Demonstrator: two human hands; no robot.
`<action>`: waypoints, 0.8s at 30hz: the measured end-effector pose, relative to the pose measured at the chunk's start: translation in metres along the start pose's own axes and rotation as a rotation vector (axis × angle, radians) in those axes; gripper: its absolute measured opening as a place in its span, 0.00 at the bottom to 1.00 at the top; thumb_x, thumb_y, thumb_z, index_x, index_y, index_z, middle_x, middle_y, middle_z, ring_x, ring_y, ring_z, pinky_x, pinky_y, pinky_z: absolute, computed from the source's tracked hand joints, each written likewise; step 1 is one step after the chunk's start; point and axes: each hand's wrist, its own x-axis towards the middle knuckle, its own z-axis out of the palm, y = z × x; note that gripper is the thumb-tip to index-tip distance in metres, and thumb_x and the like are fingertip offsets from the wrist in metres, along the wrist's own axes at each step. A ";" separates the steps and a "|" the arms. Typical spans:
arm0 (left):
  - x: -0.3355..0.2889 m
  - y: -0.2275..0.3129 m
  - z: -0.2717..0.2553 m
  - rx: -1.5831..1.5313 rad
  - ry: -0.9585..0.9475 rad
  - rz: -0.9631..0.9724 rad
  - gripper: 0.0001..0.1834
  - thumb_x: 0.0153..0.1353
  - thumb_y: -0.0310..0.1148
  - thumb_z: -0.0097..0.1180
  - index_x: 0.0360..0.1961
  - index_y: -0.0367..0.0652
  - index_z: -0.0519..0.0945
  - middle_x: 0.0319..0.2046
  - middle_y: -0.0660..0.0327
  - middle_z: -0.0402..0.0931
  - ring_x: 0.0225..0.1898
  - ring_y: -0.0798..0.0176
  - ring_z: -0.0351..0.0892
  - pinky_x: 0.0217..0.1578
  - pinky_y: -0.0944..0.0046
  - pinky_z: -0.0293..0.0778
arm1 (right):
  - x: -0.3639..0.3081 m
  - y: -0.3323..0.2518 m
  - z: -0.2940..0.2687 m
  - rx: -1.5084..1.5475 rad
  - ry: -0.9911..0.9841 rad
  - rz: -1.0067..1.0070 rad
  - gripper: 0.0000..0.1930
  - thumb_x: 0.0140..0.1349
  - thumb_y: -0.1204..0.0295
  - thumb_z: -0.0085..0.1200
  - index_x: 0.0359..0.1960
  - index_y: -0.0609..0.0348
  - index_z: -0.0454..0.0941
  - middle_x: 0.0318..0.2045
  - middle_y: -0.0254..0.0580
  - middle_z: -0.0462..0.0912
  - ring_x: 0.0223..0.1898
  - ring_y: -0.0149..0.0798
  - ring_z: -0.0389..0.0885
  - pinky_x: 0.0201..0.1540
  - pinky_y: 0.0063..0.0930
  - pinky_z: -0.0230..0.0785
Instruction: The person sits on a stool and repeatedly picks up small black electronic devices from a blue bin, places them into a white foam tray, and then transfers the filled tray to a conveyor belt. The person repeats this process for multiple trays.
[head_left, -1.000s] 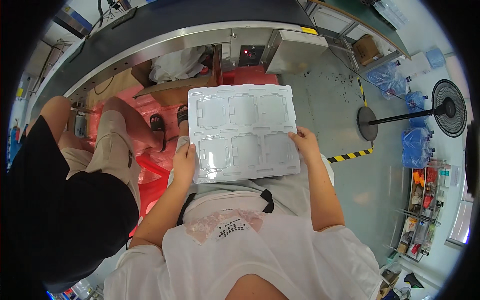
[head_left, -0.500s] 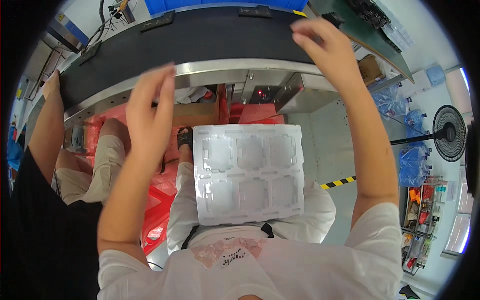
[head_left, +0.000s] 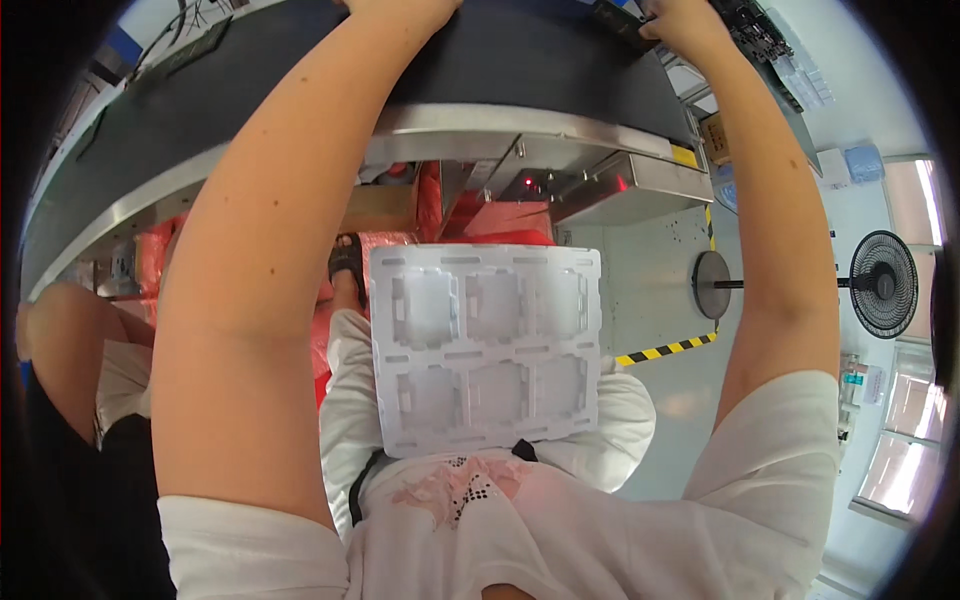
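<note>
Right hand pinches flat black plate; left hand's grip, cropped, I can't tell. Below fingers, lap bears white rectangular plastic tray, likely freeing both.

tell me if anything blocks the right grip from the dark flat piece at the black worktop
Nothing visible does: the right grip is at the right end of the dark flat piece, seemingly touching it. The picture's top edge crops both.
</note>
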 end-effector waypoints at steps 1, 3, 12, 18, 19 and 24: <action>0.011 -0.005 0.001 -0.078 -0.188 -0.060 0.29 0.48 0.48 0.61 0.43 0.34 0.76 0.41 0.49 0.76 0.47 0.47 0.75 0.47 0.50 0.69 | -0.015 -0.030 -0.027 0.070 -0.162 0.176 0.14 0.44 0.72 0.62 0.34 0.67 0.80 0.29 0.50 0.83 0.34 0.46 0.83 0.36 0.36 0.75; -0.005 -0.008 -0.007 -0.131 -0.176 0.004 0.31 0.47 0.49 0.62 0.44 0.33 0.74 0.41 0.48 0.76 0.47 0.47 0.74 0.48 0.50 0.68 | -0.059 -0.031 -0.014 0.140 0.227 0.051 0.12 0.47 0.69 0.64 0.31 0.64 0.81 0.23 0.43 0.81 0.26 0.37 0.78 0.31 0.31 0.67; -0.190 -0.062 -0.066 -0.617 -0.041 0.611 0.46 0.37 0.34 0.69 0.61 0.37 0.65 0.53 0.50 0.69 0.55 0.48 0.67 0.55 0.52 0.61 | -0.289 -0.165 0.030 1.200 -0.203 0.540 0.20 0.53 0.61 0.63 0.17 0.64 0.69 0.15 0.34 0.65 0.21 0.26 0.61 0.24 0.26 0.55; -0.261 -0.086 -0.042 -0.528 -0.432 0.624 0.46 0.39 0.34 0.68 0.61 0.36 0.61 0.55 0.49 0.63 0.56 0.46 0.63 0.57 0.50 0.58 | -0.316 -0.199 0.104 1.012 -0.489 0.430 0.22 0.55 0.53 0.57 0.20 0.63 0.75 0.20 0.47 0.77 0.25 0.48 0.76 0.29 0.41 0.64; -0.263 -0.088 -0.036 -0.514 -0.476 0.645 0.45 0.40 0.34 0.67 0.61 0.35 0.60 0.55 0.49 0.63 0.56 0.46 0.62 0.57 0.49 0.57 | -0.309 -0.199 0.105 0.975 -0.573 0.413 0.23 0.54 0.51 0.57 0.20 0.62 0.76 0.20 0.47 0.77 0.26 0.48 0.77 0.30 0.41 0.65; -0.270 -0.089 -0.013 -0.450 -0.604 0.678 0.43 0.42 0.31 0.65 0.61 0.37 0.61 0.58 0.50 0.61 0.61 0.48 0.59 0.60 0.48 0.55 | -0.298 -0.202 0.094 0.734 -0.632 0.329 0.26 0.50 0.45 0.57 0.20 0.61 0.78 0.21 0.46 0.78 0.28 0.48 0.78 0.32 0.40 0.68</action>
